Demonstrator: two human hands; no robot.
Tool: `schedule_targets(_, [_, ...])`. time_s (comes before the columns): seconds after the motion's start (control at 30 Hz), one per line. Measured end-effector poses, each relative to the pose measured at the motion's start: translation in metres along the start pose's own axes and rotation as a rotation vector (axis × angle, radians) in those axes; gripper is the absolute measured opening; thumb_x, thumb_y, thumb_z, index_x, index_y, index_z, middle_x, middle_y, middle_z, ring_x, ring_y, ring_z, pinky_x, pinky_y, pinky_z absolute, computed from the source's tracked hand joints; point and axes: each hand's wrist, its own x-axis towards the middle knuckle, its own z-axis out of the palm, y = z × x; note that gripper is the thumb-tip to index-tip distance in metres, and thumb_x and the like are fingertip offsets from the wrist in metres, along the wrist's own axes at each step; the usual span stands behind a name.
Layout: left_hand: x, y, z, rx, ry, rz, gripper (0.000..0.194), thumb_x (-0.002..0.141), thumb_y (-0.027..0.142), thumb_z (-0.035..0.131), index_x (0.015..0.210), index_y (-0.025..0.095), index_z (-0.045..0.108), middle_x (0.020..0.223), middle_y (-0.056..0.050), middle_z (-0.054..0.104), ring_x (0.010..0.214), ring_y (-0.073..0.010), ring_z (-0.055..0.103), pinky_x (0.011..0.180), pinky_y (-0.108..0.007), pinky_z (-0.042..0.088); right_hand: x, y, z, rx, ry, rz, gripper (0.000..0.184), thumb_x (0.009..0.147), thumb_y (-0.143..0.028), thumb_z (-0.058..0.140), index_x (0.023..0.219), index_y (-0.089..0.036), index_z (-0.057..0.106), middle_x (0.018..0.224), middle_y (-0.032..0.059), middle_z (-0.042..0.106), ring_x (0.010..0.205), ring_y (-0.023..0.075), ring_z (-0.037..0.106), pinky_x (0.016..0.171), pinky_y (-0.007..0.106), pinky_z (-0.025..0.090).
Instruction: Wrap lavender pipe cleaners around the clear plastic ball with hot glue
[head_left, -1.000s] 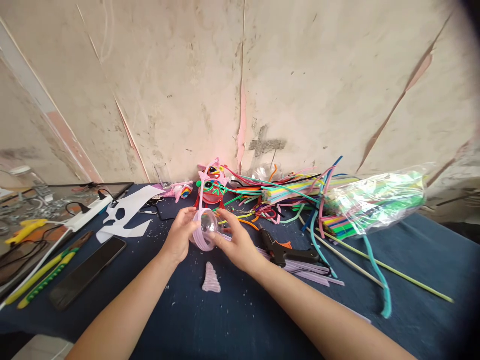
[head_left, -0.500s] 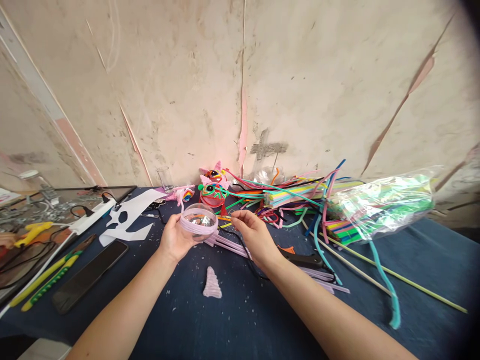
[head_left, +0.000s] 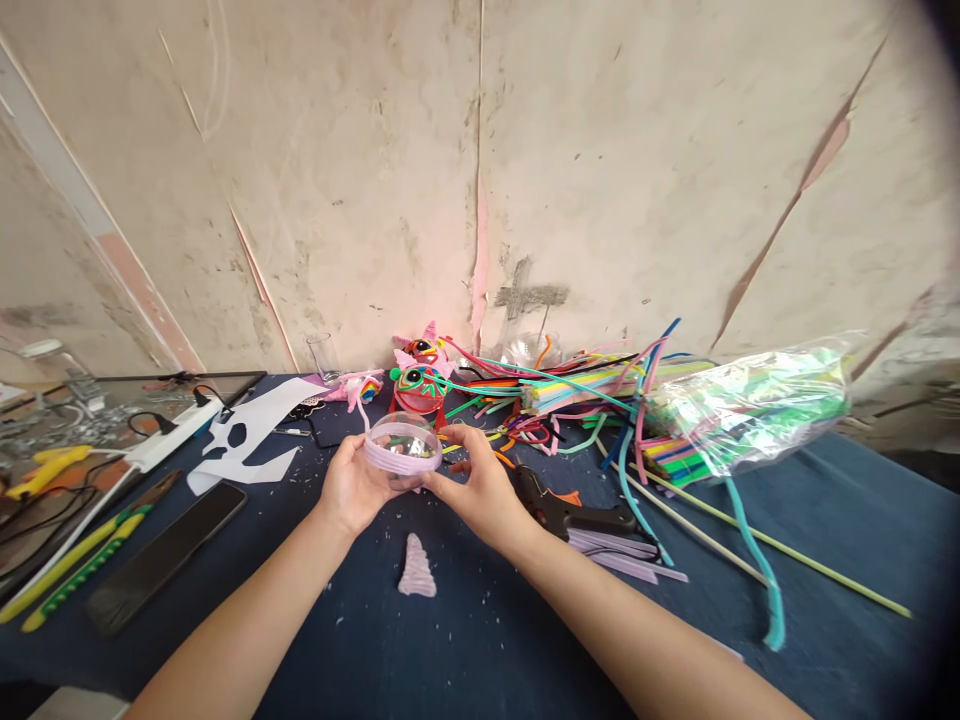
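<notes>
Both my hands hold a clear plastic half-sphere (head_left: 403, 447) with a lilac pipe cleaner wound round its rim, open side up, over the dark blue table (head_left: 480, 640). My left hand (head_left: 349, 485) cups it from below and the left. My right hand (head_left: 480, 485) grips its right side, fingers closed on the rim. A lilac pipe-cleaner cone (head_left: 417, 568) lies on the cloth just below my hands. A pink and green pipe-cleaner figure (head_left: 420, 380) stands behind the half-sphere.
A black glue gun (head_left: 566, 508) and lilac pipe cleaners (head_left: 619, 555) lie right of my right hand. Loose coloured pipe cleaners and a clear bag of them (head_left: 750, 405) fill the back right. At left lie a phone (head_left: 169, 555), yellow-green tools (head_left: 67, 580) and a white paper cutout (head_left: 251, 435).
My right hand, which had moved off to the right, has come back and gripped the half-sphere's right side. The half-sphere, earlier tilted on its side, now sits open side up.
</notes>
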Motion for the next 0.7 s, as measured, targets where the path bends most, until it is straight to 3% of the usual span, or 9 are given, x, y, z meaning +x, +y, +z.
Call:
schedule_targets(0.33, [-0.0026,-0.0045,0.0063,0.024,0.020,-0.018,0.038,0.083,0.031,0.045,0.108,0.011,0.065,0.098,-0.014,0.073,0.083,-0.0270,0.068,0.066,-0.038,0.054,0.0000,-0.0017,0.0031,0.102,-0.037,0.145,0.042,0.063,-0.023,0.070,0.103,-0.021,0.056,0.107,0.0056,0.062,0.099,0.0222,0.059,0.072,0.033,0.052])
schedule_targets(0.53, [-0.0035,-0.0024,0.0060,-0.041,0.001,-0.046,0.042,0.081,0.032,0.047,0.115,0.012,0.060,0.106,-0.015,0.071,0.094,-0.0316,0.068,0.083,-0.050,0.051,0.0055,0.0004,-0.0013,0.262,-0.039,0.178,0.036,0.070,-0.033,0.066,0.102,-0.021,0.056,0.104,0.0058,0.062,0.097,0.0211,0.059,0.076,0.033,0.051])
schedule_targets(0.6, [-0.0034,-0.0010,0.0037,-0.057,0.024,-0.069,0.045,0.081,0.035,0.047,0.116,0.011,0.059,0.107,-0.017,0.071,0.094,-0.0324,0.068,0.087,-0.052,0.049,0.0061,0.0020,-0.0033,0.245,0.001,0.139,0.030,0.076,-0.035,0.061,0.102,-0.021,0.056,0.100,0.0058,0.063,0.094,0.0210,0.060,0.077,0.034,0.052])
schedule_targets(0.7, [-0.0027,0.0001,0.0002,-0.066,0.053,-0.075,0.049,0.081,0.038,0.047,0.117,0.008,0.059,0.103,-0.019,0.071,0.089,-0.0317,0.069,0.088,-0.052,0.049,0.0033,0.0003,-0.0056,0.044,0.075,-0.110,0.017,0.080,-0.027,0.059,0.096,-0.023,0.060,0.097,0.0067,0.062,0.093,0.0226,0.059,0.079,0.037,0.051])
